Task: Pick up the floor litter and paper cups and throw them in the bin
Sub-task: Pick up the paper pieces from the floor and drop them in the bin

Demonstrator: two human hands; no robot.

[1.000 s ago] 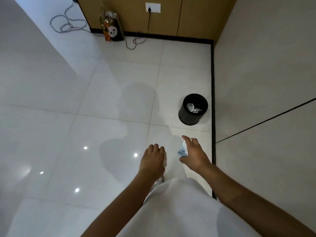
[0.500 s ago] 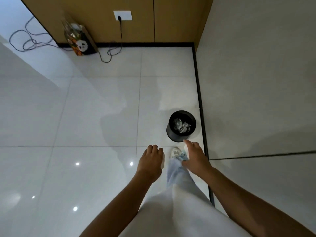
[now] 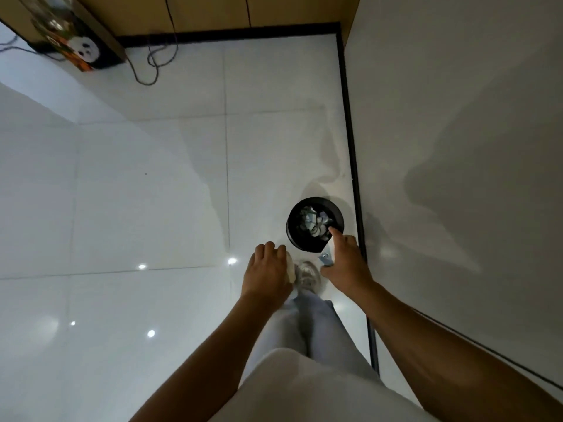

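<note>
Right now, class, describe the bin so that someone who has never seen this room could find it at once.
Follow the black skirting line that runs along the grey wall on the right, down from the room's corner. Beside it, on the white tiled floor, stands the bin. It is small, round and black, open at the top with crumpled pale litter inside, the only dark round thing on the floor.

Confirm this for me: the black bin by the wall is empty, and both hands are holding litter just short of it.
Not quite. The black bin by the wall is not empty: the head view shows crumpled pale litter already inside it. The rest stands: the left hand and right hand each hold a piece of litter close to it.
</note>
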